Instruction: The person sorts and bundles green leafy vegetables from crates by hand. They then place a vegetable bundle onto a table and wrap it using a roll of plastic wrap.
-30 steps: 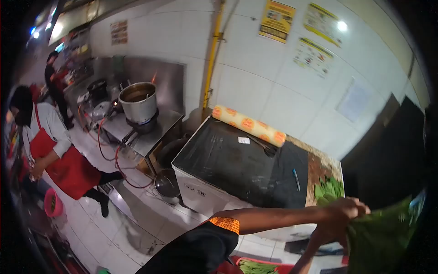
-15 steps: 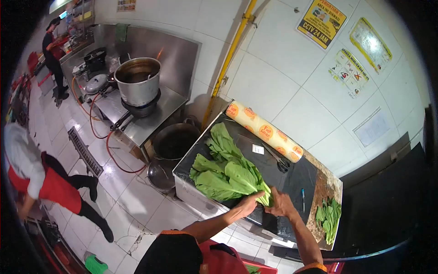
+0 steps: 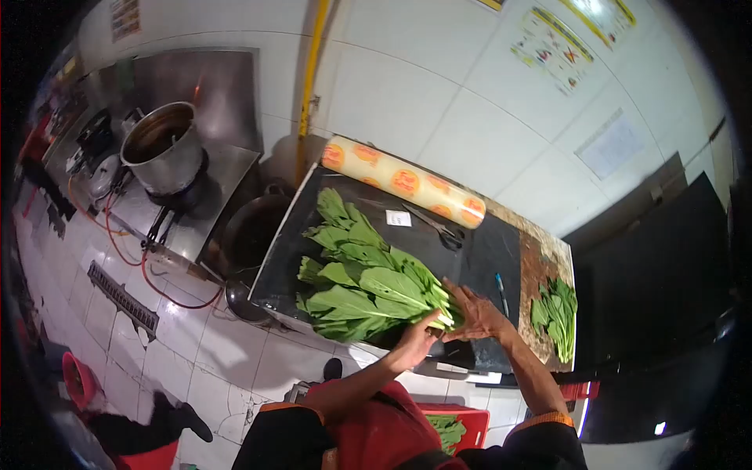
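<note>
A bunch of leafy greens (image 3: 376,286) lies on the black-covered table top, its leaves fanned to the left and its pale stems on the right. My left hand (image 3: 413,345) is closed on the near side of the stems, thumb on top. Against the cut stem ends rests my right hand (image 3: 479,315), its fingers stretched out and apart. Behind the bunch are a small white label (image 3: 398,218) and dark-handled scissors (image 3: 448,237), partly beneath a printed roll of wrap (image 3: 403,180). A blue pen (image 3: 501,291) lies beyond my right hand.
A smaller bunch of greens (image 3: 558,313) sits at the table's worn right end. Below me is a red crate (image 3: 474,427) holding greens. To the left stand a large pot (image 3: 160,149) on a stove and a wok (image 3: 254,231). A person's leg (image 3: 184,423) shows lower left.
My view has swung right and down. The right hand's fingers have spread out at the stem ends, and the leaves lie more fanned. The co-worker on the left has moved lower in view.
</note>
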`<state>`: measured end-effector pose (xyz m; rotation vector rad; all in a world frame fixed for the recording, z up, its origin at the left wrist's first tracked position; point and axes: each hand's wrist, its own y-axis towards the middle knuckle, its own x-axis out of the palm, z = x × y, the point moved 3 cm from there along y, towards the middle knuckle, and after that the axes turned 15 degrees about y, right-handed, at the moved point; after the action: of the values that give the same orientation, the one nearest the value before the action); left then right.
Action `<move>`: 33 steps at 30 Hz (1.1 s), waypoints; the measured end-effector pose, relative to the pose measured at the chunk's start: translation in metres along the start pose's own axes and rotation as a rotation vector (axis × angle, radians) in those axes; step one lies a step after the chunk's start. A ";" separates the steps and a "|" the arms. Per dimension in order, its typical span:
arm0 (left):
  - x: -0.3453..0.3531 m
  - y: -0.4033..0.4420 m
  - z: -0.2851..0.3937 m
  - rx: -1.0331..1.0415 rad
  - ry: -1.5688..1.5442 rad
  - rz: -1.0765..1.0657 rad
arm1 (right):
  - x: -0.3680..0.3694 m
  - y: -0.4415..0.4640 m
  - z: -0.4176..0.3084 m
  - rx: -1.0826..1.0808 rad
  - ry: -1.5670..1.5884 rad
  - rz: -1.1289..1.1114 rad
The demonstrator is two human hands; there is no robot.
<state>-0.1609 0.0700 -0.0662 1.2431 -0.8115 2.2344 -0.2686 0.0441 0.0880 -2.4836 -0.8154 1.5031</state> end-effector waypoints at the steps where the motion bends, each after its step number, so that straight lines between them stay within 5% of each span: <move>1: 0.009 -0.009 0.008 -0.021 -0.034 0.059 | -0.001 -0.004 0.003 -0.021 -0.027 0.071; 3: 0.020 -0.021 0.028 -0.079 0.056 0.065 | 0.006 -0.012 0.016 -0.022 -0.035 0.152; 8: 0.008 -0.046 0.052 -0.321 1.323 -0.164 | 0.033 -0.030 0.060 -0.117 0.258 0.480; 9: 0.038 -0.049 0.066 -0.153 1.813 -0.208 | 0.038 -0.036 0.066 -0.174 0.341 0.646; 11: 0.080 -0.054 0.069 0.719 2.076 -0.176 | 0.056 -0.037 0.077 -0.186 0.421 0.769; 13: 0.103 -0.026 0.065 0.772 2.436 -0.211 | 0.067 -0.032 0.089 -0.194 0.482 0.829; 15: 0.108 0.008 0.069 0.764 2.583 -0.314 | 0.064 -0.043 0.090 -0.205 0.516 1.036; 18: 0.088 0.039 0.068 0.449 2.629 -0.418 | 0.068 -0.082 0.092 -0.086 0.484 1.277; 21: 0.102 0.044 0.072 0.273 2.650 -0.444 | 0.098 -0.102 0.084 -0.212 0.425 0.927; 25: 0.112 0.047 0.068 0.376 2.693 -0.399 | 0.118 -0.088 0.074 -0.218 0.352 0.723; 33: 0.118 0.036 0.062 0.394 2.733 -0.451 | 0.127 -0.087 0.075 -0.177 0.261 0.765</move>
<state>-0.2048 0.0135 0.0522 -1.5898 0.8974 1.4690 -0.3198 0.1694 -0.0162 -3.2412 0.0823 1.2368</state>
